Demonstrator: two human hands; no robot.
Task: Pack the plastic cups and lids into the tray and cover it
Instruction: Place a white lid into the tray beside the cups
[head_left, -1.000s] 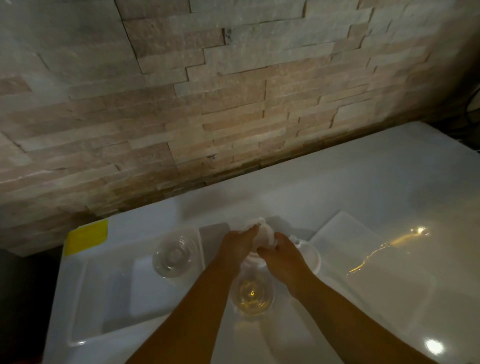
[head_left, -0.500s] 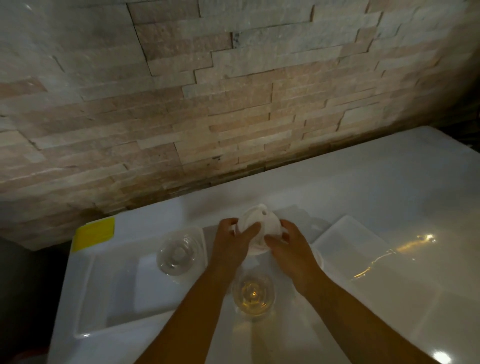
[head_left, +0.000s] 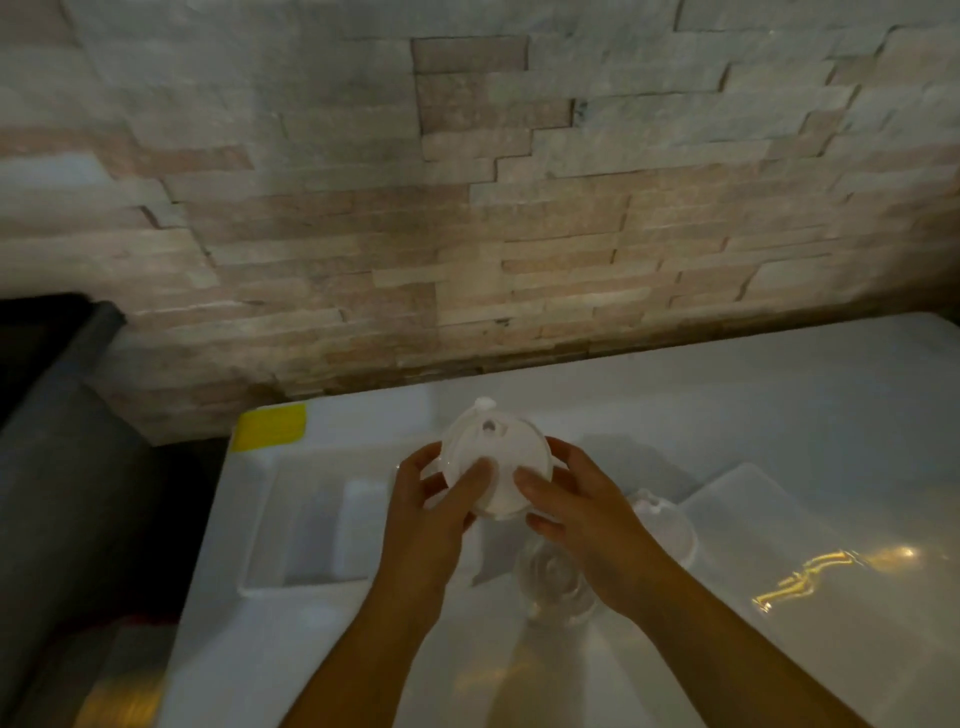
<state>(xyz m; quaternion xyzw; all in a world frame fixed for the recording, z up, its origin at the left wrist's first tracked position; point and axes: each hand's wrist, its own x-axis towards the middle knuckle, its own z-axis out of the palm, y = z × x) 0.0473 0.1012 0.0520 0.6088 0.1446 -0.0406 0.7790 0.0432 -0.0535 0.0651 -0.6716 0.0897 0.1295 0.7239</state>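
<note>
Above the white table (head_left: 779, 415), at the centre of the view, both hands hold one white lid (head_left: 493, 457) clear of the surface. Left hand (head_left: 431, 512): thumb pressed on the lid's face, fingers curled round its left edge. Right hand (head_left: 576, 512): thumb laid on the face, fingers wrapped round the right edge — both hands are thus closed on the lid. The lid is tilted with its face toward the camera; a small hole and a raised tab show near its far edge. Whether a cup sits beneath it cannot be told, as the hands cover that part.

Positions relative to the lid:
- Left and nearer the camera — the shallow white tray (head_left: 270, 519), resting on the table; its contents are blurred and partly hidden by the left hand.
- Directly nearer the camera, under the right wrist — a clear plastic cup (head_left: 550, 587), standing upright on the table, outside the tray.
- Right — a second white lid (head_left: 665, 525), on the table just beside the clear cup.
- Farther right — a flat translucent tray cover (head_left: 779, 519), lying on the table, apart from the tray.
- Far left — a yellow tag (head_left: 270, 427) at the table's back corner.
- Behind — a stone-faced wall (head_left: 467, 208).
</note>
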